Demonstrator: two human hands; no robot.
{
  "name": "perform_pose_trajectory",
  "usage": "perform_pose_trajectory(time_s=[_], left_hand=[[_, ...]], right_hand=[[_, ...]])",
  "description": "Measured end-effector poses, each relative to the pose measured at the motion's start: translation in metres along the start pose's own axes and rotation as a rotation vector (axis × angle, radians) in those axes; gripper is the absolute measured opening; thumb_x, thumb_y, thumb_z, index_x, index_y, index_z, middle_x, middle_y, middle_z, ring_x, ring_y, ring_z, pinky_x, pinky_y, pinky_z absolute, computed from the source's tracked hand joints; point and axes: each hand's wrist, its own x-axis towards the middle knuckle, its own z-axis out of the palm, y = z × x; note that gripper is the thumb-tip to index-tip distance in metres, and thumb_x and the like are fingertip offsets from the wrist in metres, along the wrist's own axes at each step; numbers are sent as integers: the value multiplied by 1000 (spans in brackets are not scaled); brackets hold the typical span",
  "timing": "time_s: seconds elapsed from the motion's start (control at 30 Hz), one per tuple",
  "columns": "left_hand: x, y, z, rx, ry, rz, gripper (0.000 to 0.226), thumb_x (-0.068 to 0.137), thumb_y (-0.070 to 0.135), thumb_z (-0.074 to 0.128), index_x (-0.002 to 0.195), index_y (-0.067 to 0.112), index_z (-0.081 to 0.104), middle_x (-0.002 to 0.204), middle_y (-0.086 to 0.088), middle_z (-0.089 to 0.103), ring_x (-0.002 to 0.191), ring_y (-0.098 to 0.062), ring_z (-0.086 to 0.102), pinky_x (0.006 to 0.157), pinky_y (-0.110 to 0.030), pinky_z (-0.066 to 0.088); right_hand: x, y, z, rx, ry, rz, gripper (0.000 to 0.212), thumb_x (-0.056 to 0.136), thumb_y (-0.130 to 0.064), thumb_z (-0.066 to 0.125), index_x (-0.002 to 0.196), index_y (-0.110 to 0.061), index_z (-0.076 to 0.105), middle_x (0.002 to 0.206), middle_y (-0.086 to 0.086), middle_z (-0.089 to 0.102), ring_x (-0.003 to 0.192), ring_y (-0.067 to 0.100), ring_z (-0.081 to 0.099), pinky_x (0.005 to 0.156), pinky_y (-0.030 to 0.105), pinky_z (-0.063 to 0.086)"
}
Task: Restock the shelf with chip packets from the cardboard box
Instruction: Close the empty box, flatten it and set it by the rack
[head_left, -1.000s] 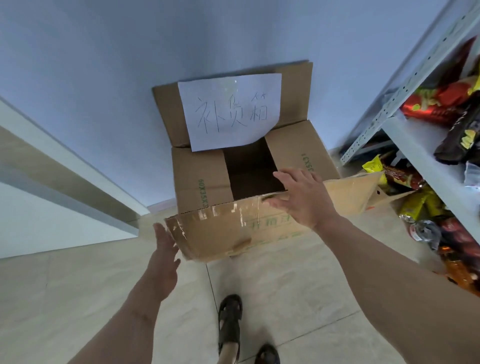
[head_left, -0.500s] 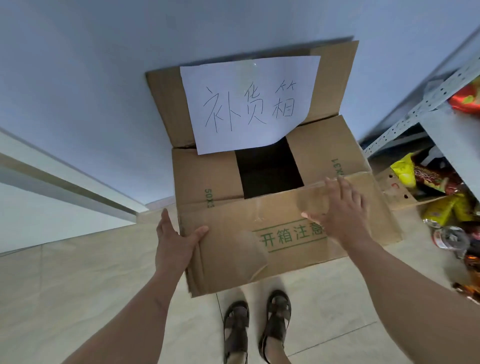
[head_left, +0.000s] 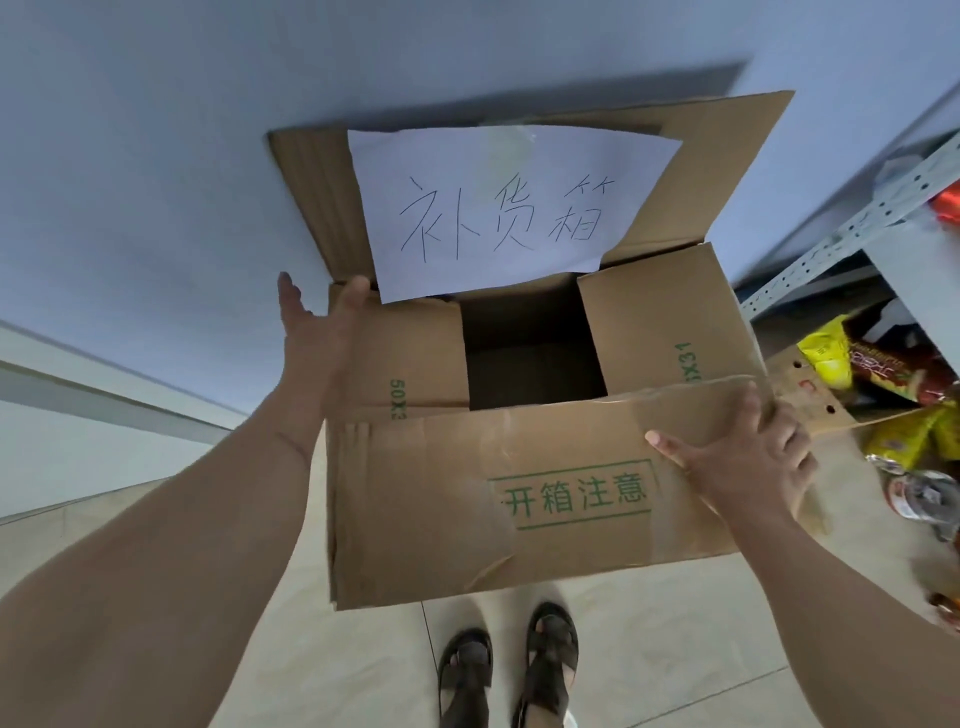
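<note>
The left hand (head_left: 317, 332) lies flat, fingers straight, against the cardboard box's (head_left: 426, 499) left side; the right hand (head_left: 748, 452) grips its front flap (head_left: 571, 447).

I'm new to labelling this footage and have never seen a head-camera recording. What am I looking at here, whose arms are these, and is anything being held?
The camera sits on a person's head, looking down, so the arms are their own. On the floor stands a cardboard box with a handwritten paper sign on its raised back flap. The left hand rests on the box's left side; the right hand grips the near flap's edge. The dark opening shows no packets. Snack packets lie beside the metal shelf at right.
</note>
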Motion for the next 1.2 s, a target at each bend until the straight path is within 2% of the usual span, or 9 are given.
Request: perform_pose_trajectory(time_s=[0.17,0.3,0.47,0.57,0.67,0.87,0.97,1.03,1.2], left_hand=[[19,26,17,-114,-27,40,77,100,66,33,162,26,12,166,8,23,149,-9,25,118,-26,16],[19,21,10,-178,-27,-24,82,88,82,25,155,35,36,157,16,41,144,-9,36,124,-41,24],[-1,10,-14,-267,-169,-89,90,76,92,11,142,47,53,151,27,46,146,-15,32,121,-41,21],[-18,3,-24,-326,-232,-132,90,75,92,13,118,37,71,143,17,58,139,-11,45,118,-35,31],[-31,-5,-28,-346,-326,-109,83,87,84,12,111,36,76,123,10,72,119,-11,63,98,-30,50],[-29,-39,-43,-129,-356,-62,56,93,60,57,140,29,56,134,11,66,126,-12,60,104,-32,46],[-37,-65,-48,64,-418,-122,63,88,48,69,145,33,47,137,11,62,122,-13,61,103,-37,47],[-46,-77,-46,102,-382,-175,64,85,50,72,143,31,50,133,11,64,119,-14,62,103,-38,48],[-78,-84,-30,347,-33,-179,67,89,60,64,143,23,49,134,-2,63,120,-31,59,97,-43,46]], right_hand=[[2,3,1,27,21,-6,125,60,-91,57,152,-24,5,158,22,15,145,42,16,117,55,18],[3,3,2,94,31,-3,125,62,-87,61,153,-21,8,155,21,19,144,40,18,117,54,18],[-2,3,-2,210,14,27,123,68,-81,63,158,-20,5,160,15,17,147,36,15,119,53,16],[-4,8,-7,324,-3,35,118,74,-75,64,160,-23,2,164,11,14,150,34,13,120,52,14],[-5,13,-10,421,-18,20,110,81,-72,58,161,-23,1,166,11,13,151,34,11,121,53,13],[-1,14,-13,539,-16,48,104,82,-78,43,161,-21,5,166,11,15,151,34,13,120,54,14],[6,14,-17,581,-17,92,106,79,-85,36,160,-22,10,165,12,18,150,37,15,119,56,16],[12,13,-19,585,-23,128,104,81,-87,33,160,-22,11,165,12,19,150,38,17,119,58,18],[21,7,-18,505,-102,190,107,80,-89,35,159,-19,17,162,15,26,147,38,25,116,57,21]])
